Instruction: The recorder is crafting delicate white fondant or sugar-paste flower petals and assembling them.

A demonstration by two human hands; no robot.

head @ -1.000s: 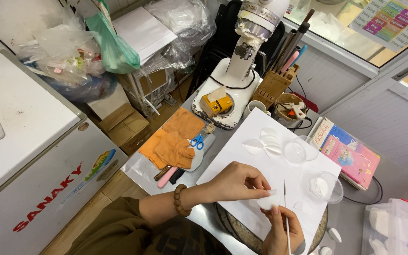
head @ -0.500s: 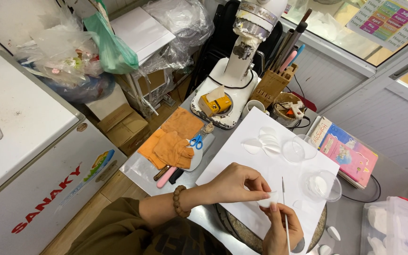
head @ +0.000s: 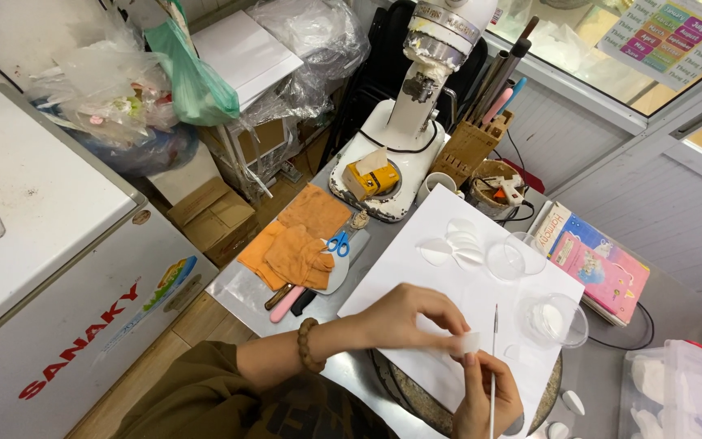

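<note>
The left hand point(head: 404, 319), a bead bracelet point(head: 308, 345) at its wrist, pinches a small white translucent piece point(head: 469, 342) between its fingertips over the near part of a white paper sheet point(head: 416, 260). The right hand point(head: 485, 398), just below, touches that piece and grips a thin stick point(head: 494, 358) standing upright. Farther up the sheet lie white round discs point(head: 457, 242), with clear plastic cups point(head: 558, 319) along its right edge. Off its left edge sit orange cloths point(head: 294, 244) and blue scissors point(head: 337, 243).
</note>
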